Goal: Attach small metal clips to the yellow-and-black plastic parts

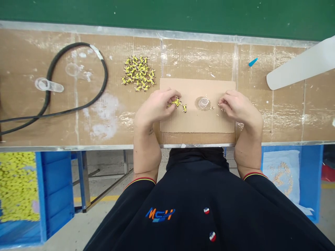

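My left hand (160,106) rests over the left part of a flat cardboard sheet (196,123). Its thumb and forefinger curl around small yellow figures (177,102) with dark and pale parts. Another yellow figure (184,108) lies just right of those fingertips. Toward the sheet's right edge, my right hand (237,106) is closed in a pinch; what it grips is too small to make out. Tiny pale pieces (211,108) lie by its fingertips. Between both hands stands a small clear cup (203,103).
A pile of yellow figures (138,73) lies beyond my left hand. Farther left, a black cable (106,75) loops beside a clear plastic piece (55,86). At right are a blue tapered cap (253,62) and a white object (300,64). Blue bins (56,188) flank me below.
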Available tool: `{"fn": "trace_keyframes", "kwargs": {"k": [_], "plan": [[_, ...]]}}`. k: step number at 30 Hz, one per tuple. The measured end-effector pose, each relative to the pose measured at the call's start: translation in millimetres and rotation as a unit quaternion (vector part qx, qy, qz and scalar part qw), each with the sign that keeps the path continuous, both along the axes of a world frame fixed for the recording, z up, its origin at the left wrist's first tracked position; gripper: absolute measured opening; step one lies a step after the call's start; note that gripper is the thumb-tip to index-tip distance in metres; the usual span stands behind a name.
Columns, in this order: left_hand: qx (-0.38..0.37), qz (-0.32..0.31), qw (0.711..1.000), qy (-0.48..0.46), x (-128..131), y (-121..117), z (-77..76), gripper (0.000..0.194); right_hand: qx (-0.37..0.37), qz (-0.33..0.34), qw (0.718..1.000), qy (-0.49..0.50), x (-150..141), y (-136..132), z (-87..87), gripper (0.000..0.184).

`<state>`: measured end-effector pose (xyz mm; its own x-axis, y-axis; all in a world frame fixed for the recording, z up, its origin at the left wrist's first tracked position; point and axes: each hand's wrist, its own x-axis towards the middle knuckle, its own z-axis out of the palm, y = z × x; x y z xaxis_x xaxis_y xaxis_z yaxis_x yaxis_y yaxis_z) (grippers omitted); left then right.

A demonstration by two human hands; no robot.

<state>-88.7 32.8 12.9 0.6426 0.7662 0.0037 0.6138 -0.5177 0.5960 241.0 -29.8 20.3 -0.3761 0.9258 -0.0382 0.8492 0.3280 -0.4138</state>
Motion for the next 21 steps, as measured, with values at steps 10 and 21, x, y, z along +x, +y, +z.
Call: {"fn": "trace_keyframes", "kwargs": {"k": [10,21], "plan": [[0.018,0.051,0.998,-0.014,0.7,2.3,-2.3,0.041,0.048,-0.063,0.967,0.244,11.6,-7.5,12.3,0.005],[0.006,0.075,0.996,-0.046,3.1,3.6,-2.3,0.032,0.152,-0.09,0.95,0.259,-5.2,-3.1,12.2,0.01]]}}
